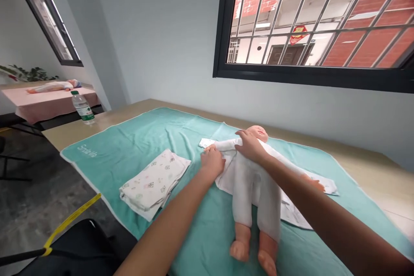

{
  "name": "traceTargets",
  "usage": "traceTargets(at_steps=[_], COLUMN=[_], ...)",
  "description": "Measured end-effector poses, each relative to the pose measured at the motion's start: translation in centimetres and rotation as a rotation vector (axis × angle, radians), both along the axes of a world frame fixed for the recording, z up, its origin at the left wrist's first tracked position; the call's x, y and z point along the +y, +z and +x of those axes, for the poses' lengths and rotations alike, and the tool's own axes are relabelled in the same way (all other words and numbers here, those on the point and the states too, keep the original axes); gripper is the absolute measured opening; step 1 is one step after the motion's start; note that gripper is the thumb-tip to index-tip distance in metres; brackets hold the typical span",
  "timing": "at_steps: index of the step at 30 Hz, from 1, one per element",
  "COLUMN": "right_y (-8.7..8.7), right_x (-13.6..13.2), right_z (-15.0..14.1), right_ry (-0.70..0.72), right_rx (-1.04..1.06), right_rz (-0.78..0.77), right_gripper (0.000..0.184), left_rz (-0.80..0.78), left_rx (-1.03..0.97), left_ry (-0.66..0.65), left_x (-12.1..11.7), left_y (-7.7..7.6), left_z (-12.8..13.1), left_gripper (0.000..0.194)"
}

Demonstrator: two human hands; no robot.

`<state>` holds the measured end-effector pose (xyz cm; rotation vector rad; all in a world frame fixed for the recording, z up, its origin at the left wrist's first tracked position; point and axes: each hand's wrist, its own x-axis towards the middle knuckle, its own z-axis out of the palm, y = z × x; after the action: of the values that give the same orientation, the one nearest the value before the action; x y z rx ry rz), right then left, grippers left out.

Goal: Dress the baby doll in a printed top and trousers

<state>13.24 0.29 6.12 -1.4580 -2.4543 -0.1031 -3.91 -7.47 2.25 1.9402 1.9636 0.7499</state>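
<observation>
Your left hand (pixel 212 163) is curling at the doll's (pixel 256 177) outstretched arm (pixel 228 143); your right hand (pixel 250 144) is spanning its upper body, part-open. Can't tell whether either is gripping.

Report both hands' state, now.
Left hand: fingers curled at the end of the doll's arm; whether the grip is closed cannot be told.
Right hand: open, thumb and fingers apart, on the doll's upper body.
</observation>
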Motion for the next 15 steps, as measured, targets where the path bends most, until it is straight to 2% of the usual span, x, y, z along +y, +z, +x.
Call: traceTargets(at_steps=[4,8,11,15], right_y=[0.6,0.2,0.1,0.7], right_x=[0.6,1.9,2.7,3.1], right_z=[-3.0,-5.0,-5.5,-4.6], right_ry=[0.051,0.024,0.000,-0.032], right_rx=[-0.203,-0.337,-0.367,-0.319], right_rz=[-0.146,-0.227,-0.273,-0.278], right_gripper=[0.053,0.036,0.023,0.024], left_rz=[0.016,0.038,0.026,-0.009], left_rx=[-0.109,-0.259,-0.407,-0.634], left_ry=[0.002,0.002,-0.011,-0.026], left_x=[2.0,3.8,5.1,6.3], left_y=[-1.8,-2.4,-2.9,-3.6], left_z=[0.0,0.4,0.6,0.2], left_gripper=[0.035,0.030,0.021,0.017])
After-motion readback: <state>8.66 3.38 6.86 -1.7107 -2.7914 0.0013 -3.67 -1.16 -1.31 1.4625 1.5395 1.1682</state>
